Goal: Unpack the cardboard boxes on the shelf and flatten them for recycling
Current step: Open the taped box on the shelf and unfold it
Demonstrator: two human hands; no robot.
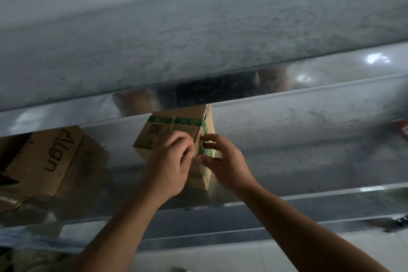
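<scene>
While the taped box (147,139) stands sealed on the shelf (309,139), left grip (170,161) and right grip (223,161) pinch its tape, the Align box (44,161) left of it unflattened.

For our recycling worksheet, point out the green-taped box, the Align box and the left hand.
green-taped box (145,141): head view, tan front face.
Align box (48,161): head view, printed side.
left hand (170,163): head view, back of hand.

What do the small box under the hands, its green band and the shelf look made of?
The small box looks like brown cardboard, matt, printed with a QR code. The green band is probably printed adhesive tape, slightly glossy. The shelf is likely sheet metal, shiny; it mirrors the boxes and lights.
</scene>
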